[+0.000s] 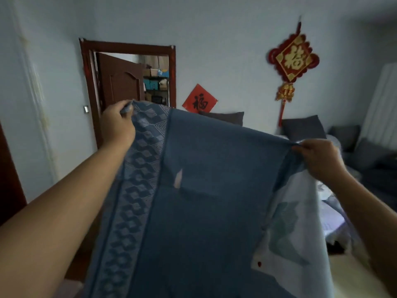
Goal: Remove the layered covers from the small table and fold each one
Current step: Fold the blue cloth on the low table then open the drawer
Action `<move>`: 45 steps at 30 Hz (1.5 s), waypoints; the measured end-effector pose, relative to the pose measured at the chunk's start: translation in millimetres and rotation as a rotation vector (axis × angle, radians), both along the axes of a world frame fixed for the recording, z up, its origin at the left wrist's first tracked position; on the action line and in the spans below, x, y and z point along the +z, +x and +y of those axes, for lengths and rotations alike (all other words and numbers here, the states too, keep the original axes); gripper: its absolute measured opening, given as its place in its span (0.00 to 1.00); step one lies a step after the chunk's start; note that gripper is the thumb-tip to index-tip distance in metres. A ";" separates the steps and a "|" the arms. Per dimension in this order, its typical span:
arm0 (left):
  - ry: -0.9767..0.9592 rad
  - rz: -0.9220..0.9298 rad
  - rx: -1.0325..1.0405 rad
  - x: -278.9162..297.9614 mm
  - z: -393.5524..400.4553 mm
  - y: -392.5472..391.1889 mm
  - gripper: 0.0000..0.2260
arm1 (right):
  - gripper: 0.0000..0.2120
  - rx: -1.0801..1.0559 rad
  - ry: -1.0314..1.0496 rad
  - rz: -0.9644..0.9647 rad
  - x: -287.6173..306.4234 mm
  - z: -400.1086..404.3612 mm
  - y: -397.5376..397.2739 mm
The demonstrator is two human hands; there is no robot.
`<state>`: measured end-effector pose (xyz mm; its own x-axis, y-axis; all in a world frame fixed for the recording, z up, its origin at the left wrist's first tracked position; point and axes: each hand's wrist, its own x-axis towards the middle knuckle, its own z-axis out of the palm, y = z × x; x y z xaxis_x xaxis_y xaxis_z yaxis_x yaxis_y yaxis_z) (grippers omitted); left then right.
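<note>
A blue cover (206,190) with a patterned geometric border down its left side hangs stretched in the air in front of me. My left hand (117,123) grips its upper left corner, held higher. My right hand (318,158) pinches the upper right corner, lower down. A pale white layer with a faint green print (296,229) shows along the cloth's right side. The small table is hidden behind the hanging cloth.
A grey sofa with dark cushions (305,127) runs along the back and right wall. A brown door (120,80) stands ajar at the back left. Red decorations (293,58) hang on the wall. Pale cloth (335,222) lies low at the right.
</note>
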<state>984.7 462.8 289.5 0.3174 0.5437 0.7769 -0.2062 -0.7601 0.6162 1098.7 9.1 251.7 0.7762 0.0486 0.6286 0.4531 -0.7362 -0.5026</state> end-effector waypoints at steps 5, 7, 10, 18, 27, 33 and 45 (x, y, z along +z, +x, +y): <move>-0.281 0.057 -0.029 -45.3 -88.1 38.8 0.14 | 0.08 0.141 -0.085 0.061 17.0 -105.3 5.3; -0.353 0.084 0.049 -58.2 -95.8 36.9 0.14 | 0.13 0.230 -0.188 0.121 -0.4 -119.2 2.8; -0.365 0.130 0.210 -62.4 -93.4 25.5 0.14 | 0.10 0.384 -0.319 0.230 -45.7 -117.0 -18.7; 0.450 0.706 -0.279 -92.2 -237.9 -32.1 0.16 | 0.10 0.702 -0.496 0.300 -176.4 -59.3 -92.7; 0.590 1.440 -0.356 -247.8 -305.8 -128.9 0.12 | 0.13 0.701 -0.493 0.312 -256.4 -10.3 -170.0; 0.719 1.405 -0.153 -263.5 -307.0 -161.8 0.09 | 0.11 0.860 -0.472 0.421 -255.2 -1.8 -183.3; 0.559 1.301 0.170 -238.5 -285.1 -151.2 0.07 | 0.29 0.743 -1.432 0.750 -260.1 -95.4 -18.5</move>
